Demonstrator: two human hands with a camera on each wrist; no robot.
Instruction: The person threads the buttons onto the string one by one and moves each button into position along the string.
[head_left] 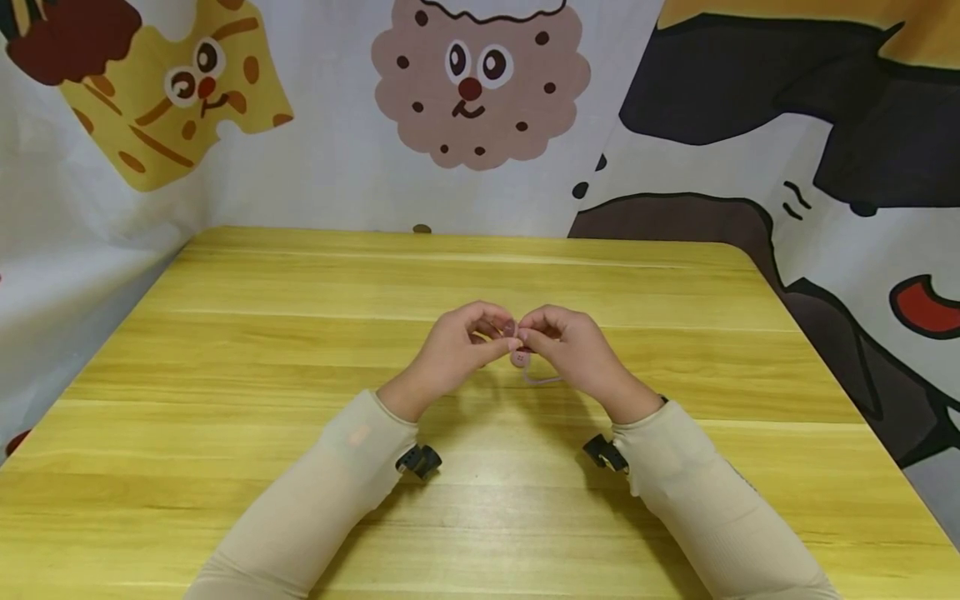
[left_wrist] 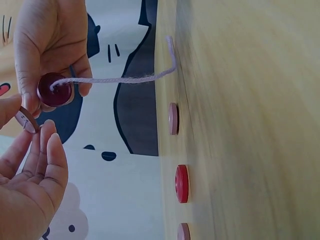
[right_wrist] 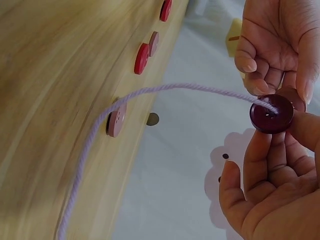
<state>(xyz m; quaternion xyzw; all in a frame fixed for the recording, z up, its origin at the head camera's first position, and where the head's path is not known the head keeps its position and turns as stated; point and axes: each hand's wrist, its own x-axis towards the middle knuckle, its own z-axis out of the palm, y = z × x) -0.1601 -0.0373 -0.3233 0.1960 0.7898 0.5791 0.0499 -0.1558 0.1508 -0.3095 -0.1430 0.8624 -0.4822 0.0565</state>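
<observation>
Over the yellow wooden table [head_left: 300, 350], left hand [head_left: 450, 354] and right hand [head_left: 577, 354] meet fingertip to fingertip, the right pinching a dark red button [right_wrist: 271, 113] threaded on lilac yarn [right_wrist: 165, 90] trailing to the tabletop, the left pinching a small brown button [left_wrist: 26, 120] just beside it.

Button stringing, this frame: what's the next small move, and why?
Probably feed the yarn tip into the light button pinched by the left hand. The yarn already enters the dark button held by the right hand, and the light button sits just behind it. The tip is hidden, so I'm unsure.
</observation>
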